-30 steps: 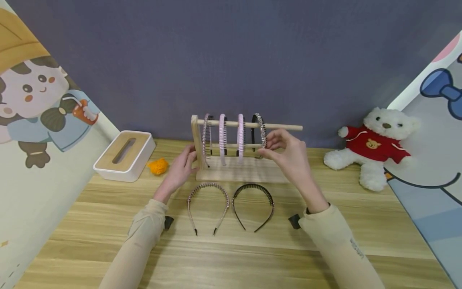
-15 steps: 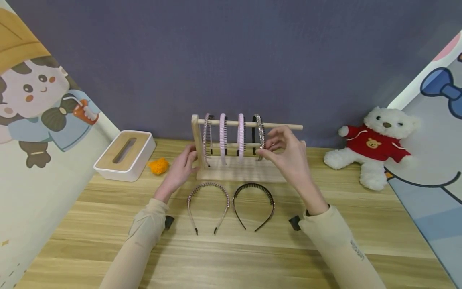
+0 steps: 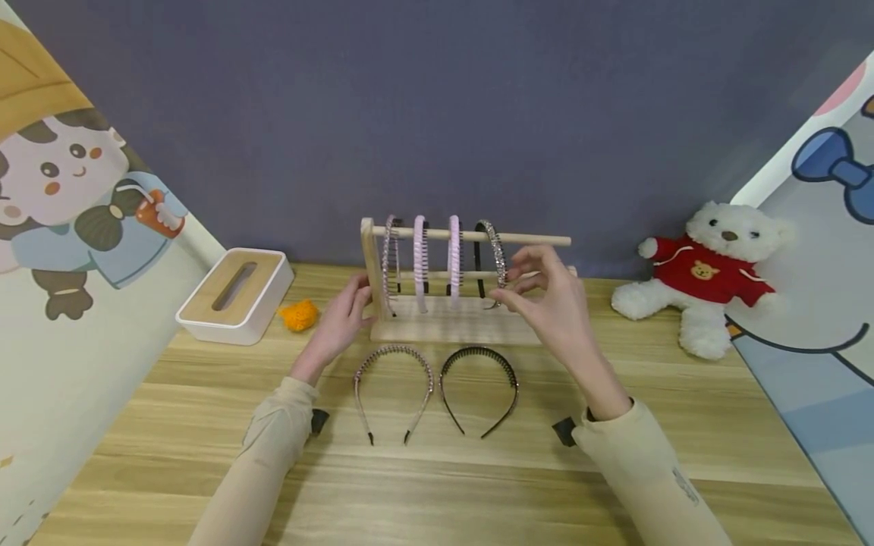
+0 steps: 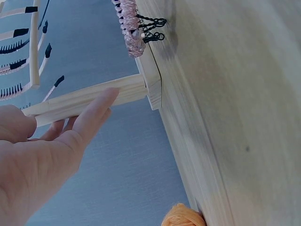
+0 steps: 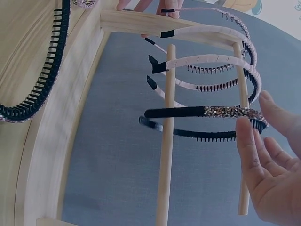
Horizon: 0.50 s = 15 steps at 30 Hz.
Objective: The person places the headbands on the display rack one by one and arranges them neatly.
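A wooden headband rack [image 3: 471, 327] stands at the back of the table, with several headbands hung over its two rods. My left hand [image 3: 344, 317] holds the rack's left upright post [image 4: 89, 94], thumb and fingers on either side of it. At the right of the row, my right hand [image 3: 554, 299] pinches a black headband with a glittery, rhinestone-covered outer side [image 5: 225, 112]. That headband loops around both rods, slightly tilted. Left of it hang two pale pink wrapped headbands [image 3: 454, 258] [image 3: 420, 262] and a thin beaded one [image 3: 389, 262].
A pink beaded headband [image 3: 394, 349] and a black toothed headband [image 3: 479, 351] lie on the table before the rack. To the left are a white tissue box [image 3: 256, 322] with a wooden lid and an orange bundle [image 3: 299, 315]. A white teddy bear [image 3: 706, 273] sits at the right.
My right hand has shifted slightly right, and the glittery headband now leans with its lower part toward the right. My left hand stays on the post.
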Each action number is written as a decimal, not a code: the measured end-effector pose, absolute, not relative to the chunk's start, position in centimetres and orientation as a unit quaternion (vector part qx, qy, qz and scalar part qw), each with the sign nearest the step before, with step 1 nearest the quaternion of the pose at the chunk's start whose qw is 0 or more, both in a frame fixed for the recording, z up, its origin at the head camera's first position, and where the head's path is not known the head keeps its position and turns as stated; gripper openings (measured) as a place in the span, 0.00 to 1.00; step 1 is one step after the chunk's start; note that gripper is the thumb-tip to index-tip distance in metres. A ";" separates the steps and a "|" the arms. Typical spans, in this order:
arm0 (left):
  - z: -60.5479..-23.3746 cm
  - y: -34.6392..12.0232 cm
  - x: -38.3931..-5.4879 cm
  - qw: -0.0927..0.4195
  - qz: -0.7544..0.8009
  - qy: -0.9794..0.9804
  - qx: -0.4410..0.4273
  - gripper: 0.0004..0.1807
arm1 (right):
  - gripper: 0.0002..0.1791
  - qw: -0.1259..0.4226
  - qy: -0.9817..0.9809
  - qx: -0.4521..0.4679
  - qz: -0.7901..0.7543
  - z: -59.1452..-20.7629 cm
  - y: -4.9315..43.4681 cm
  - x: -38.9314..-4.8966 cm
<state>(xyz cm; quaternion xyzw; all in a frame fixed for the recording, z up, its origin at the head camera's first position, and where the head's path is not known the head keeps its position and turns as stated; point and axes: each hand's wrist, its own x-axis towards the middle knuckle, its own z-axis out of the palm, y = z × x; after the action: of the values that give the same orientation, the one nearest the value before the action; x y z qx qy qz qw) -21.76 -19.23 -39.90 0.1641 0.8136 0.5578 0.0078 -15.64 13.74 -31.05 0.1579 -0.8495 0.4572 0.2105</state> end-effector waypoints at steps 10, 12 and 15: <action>-40.0 -19.3 -21.9 0.008 0.558 0.814 0.159 0.25 | 0.29 0.220 -0.850 0.159 0.451 -31.5 14.4 -14.4; -39.9 -19.3 -21.9 0.006 0.556 0.816 0.159 0.25 | 0.29 0.215 -0.853 0.155 0.450 -31.7 14.7 -14.3; -39.9 -19.2 -21.8 0.003 0.554 0.817 0.160 0.25 | 0.30 0.205 -0.858 0.146 0.449 -32.0 15.0 -14.1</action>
<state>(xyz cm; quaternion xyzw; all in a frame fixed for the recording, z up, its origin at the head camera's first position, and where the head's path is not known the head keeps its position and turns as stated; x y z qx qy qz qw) -21.83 -19.22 -39.91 0.1601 0.8167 0.5545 0.0034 -14.14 15.02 -32.04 0.1459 -0.8576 0.4487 0.2048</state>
